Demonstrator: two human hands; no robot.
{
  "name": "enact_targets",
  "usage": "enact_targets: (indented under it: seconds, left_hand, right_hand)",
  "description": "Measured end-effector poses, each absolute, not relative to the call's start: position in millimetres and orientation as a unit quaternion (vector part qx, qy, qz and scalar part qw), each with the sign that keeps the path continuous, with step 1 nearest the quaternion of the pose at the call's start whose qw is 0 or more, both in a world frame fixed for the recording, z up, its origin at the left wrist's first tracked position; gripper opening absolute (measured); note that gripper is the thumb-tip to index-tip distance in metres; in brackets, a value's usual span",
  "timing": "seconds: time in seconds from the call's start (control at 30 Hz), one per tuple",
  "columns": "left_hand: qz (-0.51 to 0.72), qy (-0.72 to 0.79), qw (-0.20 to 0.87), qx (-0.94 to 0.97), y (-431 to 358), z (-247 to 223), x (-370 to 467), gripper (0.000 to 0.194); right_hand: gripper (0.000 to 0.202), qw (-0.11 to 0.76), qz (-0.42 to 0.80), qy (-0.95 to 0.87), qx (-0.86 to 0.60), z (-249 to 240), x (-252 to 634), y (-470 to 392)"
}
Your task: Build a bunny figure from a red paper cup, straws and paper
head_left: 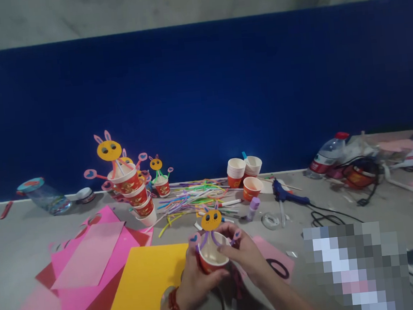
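Both hands are on a red and white paper cup (216,260), held mouth up and tipped slightly toward me. My left hand (198,277) wraps around its left side and base. My right hand (239,247) grips the right rim, its thumb over the mouth and fingers behind. From the cup rises a yellow paper bunny face (211,220) with pink ears, on purple stems. Small pink paper paws with blue hearts stick out at each side. Finished-looking bunny cups (127,184) stand stacked at the left, and another bunny cup (161,184) stands behind them.
Pink paper sheets (88,254) and a yellow sheet (142,283) lie left. Colourful pipe cleaners or straws (196,195) are heaped behind my hands. Stacked cups (236,171), a glue stick (253,208), tape (270,220), a blue glue gun (287,194) with cable and bottle (327,155) stand right.
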State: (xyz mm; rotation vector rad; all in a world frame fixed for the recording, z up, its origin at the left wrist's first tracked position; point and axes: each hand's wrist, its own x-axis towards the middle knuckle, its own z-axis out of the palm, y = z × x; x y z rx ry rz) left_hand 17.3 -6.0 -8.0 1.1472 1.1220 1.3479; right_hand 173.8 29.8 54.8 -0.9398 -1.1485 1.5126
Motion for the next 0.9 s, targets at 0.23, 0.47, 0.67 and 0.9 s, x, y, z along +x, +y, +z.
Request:
enact_targets:
  seconds: [0.23,0.47,0.67,0.9]
  left_hand:
    - [0.553,0.474,0.466,0.502,-2,-16,17,0.086]
    - [0.564,0.459,0.488,0.483,0,-15,18,0.091]
    - [0.597,0.446,0.501,0.44,2,-15,15,0.084]
    - [0.586,0.54,0.458,0.394,4,-29,4,0.064]
  right_hand:
    - [0.025,0.507,0.622,-0.431,-0.413,50,166,33]
    - [0.031,0.509,0.611,-0.45,-0.406,42,166,34]
    - [0.045,0.493,0.648,-0.469,-0.342,41,162,24]
    - [0.068,0.436,0.589,-0.56,-0.387,38,160,26]
